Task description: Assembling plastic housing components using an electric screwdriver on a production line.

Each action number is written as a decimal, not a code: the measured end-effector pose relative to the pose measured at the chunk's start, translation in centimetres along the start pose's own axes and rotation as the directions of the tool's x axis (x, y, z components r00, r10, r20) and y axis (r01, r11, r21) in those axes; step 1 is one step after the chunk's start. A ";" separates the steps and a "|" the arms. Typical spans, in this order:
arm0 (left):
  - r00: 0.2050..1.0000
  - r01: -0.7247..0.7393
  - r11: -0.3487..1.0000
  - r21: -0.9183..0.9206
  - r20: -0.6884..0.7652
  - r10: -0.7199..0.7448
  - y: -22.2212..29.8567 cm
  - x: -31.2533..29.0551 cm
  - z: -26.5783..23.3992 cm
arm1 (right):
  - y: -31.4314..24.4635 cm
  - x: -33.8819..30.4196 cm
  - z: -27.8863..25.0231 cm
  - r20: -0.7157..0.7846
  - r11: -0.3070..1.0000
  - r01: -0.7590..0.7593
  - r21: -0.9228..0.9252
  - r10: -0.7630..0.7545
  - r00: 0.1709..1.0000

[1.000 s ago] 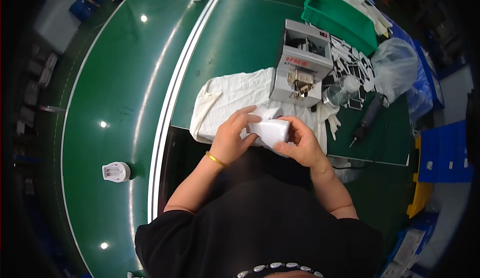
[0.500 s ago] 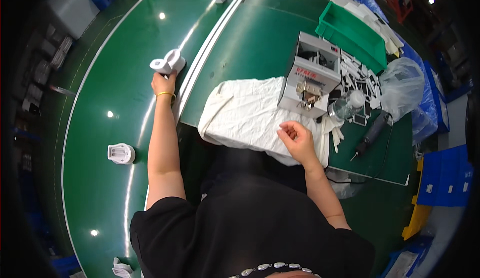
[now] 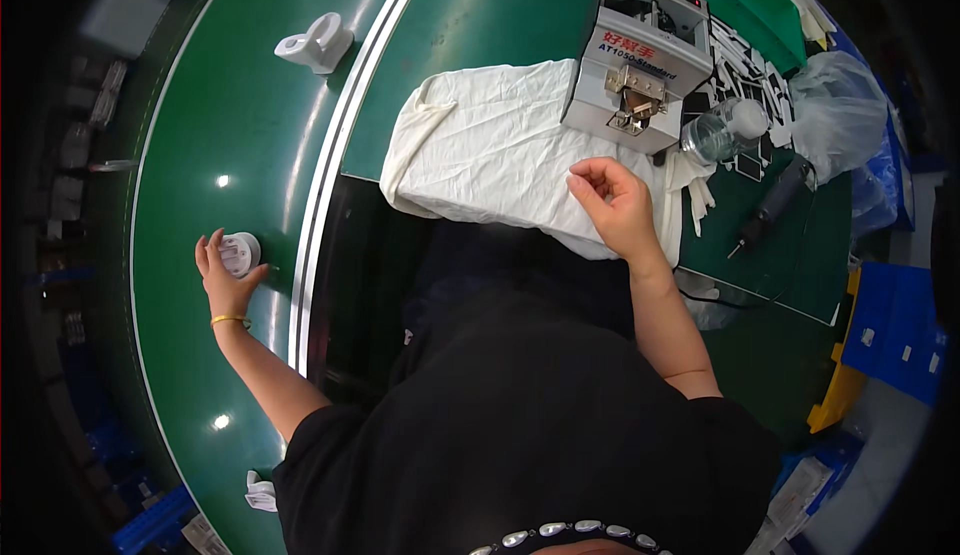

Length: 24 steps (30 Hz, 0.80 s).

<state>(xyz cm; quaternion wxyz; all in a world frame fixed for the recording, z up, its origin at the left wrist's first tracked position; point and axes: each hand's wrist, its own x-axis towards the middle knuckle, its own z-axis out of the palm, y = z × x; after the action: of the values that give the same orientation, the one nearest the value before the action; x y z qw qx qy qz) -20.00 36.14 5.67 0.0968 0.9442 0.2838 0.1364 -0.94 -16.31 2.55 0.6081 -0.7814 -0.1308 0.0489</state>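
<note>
My left hand (image 3: 230, 280) reaches over the green work surface (image 3: 200, 340) at the left, fingers and thumb spread around a round white plastic housing (image 3: 241, 253). The housing rests on that surface with a recess facing up; whether the fingertips touch it I cannot tell. Farther off stands a white plastic piece with an oval ring (image 3: 320, 47), apart from the hand. My right hand (image 3: 620, 210) hovers at the right end of a folded white cloth (image 3: 490, 140), loosely curled. Its thumb is slightly away from the fingers, and nothing shows between them.
A grey bench machine (image 3: 645, 65) stands behind the cloth. Right of it are a clear jar (image 3: 710, 135), scattered white strips (image 3: 755, 75), a corded rotary tool (image 3: 770, 205), a green bin (image 3: 745, 0) and a clear bag (image 3: 840, 115). A white rail (image 3: 325, 170) divides the surfaces. Another white part (image 3: 260, 492) lies nearer.
My left hand has let go of the ringed white piece and moved nearer and left to the round housing. My right hand keeps its curled pose. The whole view has shifted.
</note>
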 end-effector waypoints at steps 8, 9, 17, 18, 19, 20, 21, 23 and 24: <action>0.941 -0.267 0.963 -0.024 -0.221 0.255 10.1 1.4 0.5 | 0.0 -0.9 -0.4 0.003 0.997 -0.054 0.062 0.054 0.999; 0.935 -0.301 0.950 -0.086 -0.220 0.277 14.1 0.9 0.4 | -0.4 -1.3 -0.2 -0.008 0.997 -0.048 0.056 0.048 0.999; 0.737 -0.650 0.481 -0.588 -0.334 0.588 33.4 -4.9 3.6 | -5.8 -3.0 1.9 0.068 0.902 0.079 0.424 -0.118 0.991; 0.719 -0.664 0.445 -0.601 -0.349 0.601 34.5 -5.4 3.8 | -6.6 -3.2 1.7 0.094 0.891 0.034 0.453 -0.086 0.992; 0.702 -0.675 0.410 -0.613 -0.362 0.614 35.4 -5.8 3.9 | -6.6 -3.4 1.4 0.070 0.895 0.038 0.445 -0.077 0.995; 0.660 -0.718 0.370 -0.589 -0.410 0.629 36.2 -6.0 4.2 | -6.5 -3.5 1.2 0.010 0.855 0.023 0.518 -0.033 0.999; 0.651 -0.721 0.352 -0.597 -0.409 0.640 36.6 -6.1 4.4 | -6.3 -3.7 0.9 -0.045 0.809 0.015 0.588 0.014 0.999; 0.676 -0.658 0.336 -0.673 -0.333 0.657 37.0 -6.8 4.4 | -5.6 -3.9 -0.4 -0.090 0.836 0.028 0.549 0.025 0.996; 0.668 -0.608 0.299 -0.735 -0.271 0.693 37.0 -6.9 4.1 | -5.3 -3.9 -1.1 -0.081 0.792 -0.012 0.610 0.077 0.994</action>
<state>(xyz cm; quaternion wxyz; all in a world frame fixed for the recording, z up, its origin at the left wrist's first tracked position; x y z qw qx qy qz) -5.43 1.48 9.98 0.4448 0.8391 -0.2175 0.2251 -5.22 -17.18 7.63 0.8317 -0.5486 -0.0585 0.0629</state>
